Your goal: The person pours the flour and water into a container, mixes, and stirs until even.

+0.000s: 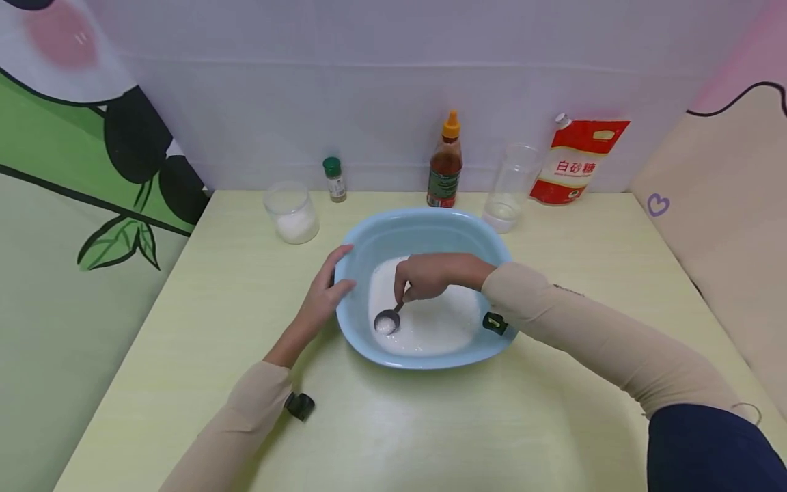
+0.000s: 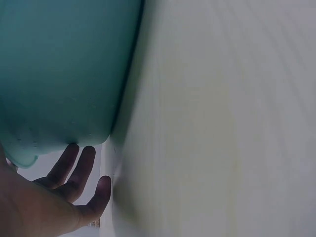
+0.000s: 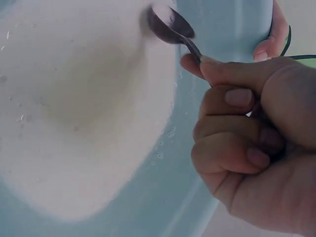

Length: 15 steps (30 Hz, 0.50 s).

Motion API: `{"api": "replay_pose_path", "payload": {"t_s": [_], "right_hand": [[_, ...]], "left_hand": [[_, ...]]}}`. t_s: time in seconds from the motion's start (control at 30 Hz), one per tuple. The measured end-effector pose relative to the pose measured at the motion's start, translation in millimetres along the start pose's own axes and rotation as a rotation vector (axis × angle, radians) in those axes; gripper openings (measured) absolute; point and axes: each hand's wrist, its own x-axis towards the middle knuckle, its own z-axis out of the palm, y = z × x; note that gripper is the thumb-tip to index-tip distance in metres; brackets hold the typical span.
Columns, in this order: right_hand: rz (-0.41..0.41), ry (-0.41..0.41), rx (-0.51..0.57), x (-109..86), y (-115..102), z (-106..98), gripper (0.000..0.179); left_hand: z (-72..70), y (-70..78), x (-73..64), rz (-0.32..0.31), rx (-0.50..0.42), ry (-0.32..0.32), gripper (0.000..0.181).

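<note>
A light blue plastic basin holds a white, milky liquid. My left hand grips the basin's left rim. In the left wrist view, fingers lie against the basin's outer wall. Over the liquid, my right hand holds a dark metal spoon by its handle, thumb and forefinger pinching it near the bowl. The round spoon bowl carries a little white powdery or grainy stuff. Whether the bowl's underside touches the liquid, I cannot tell. The curled fingers hide the rest of the handle.
Behind the basin stand a glass jar of white stuff, a small green-capped shaker, a sauce bottle with an orange cap, a tall clear glass and a red sugar pouch. The pale table meets a cloth-covered wall.
</note>
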Motion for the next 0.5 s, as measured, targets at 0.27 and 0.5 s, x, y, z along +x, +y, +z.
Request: {"api": "replay_pose_path", "payload": {"t_s": [0.27, 0.5], "right_hand": [[0.009, 0.116, -0.040, 3.6, -0.8, 2.9, 0.024], [0.096, 0.284, -0.165, 5.7, 7.5, 2.1, 0.024]], "left_hand": [[-0.7, -2.2, 0.7, 0.000, -0.001, -0.002, 0.065], [0.1, -2.6, 1.5, -0.009, -0.006, -0.003, 0.065]]}}
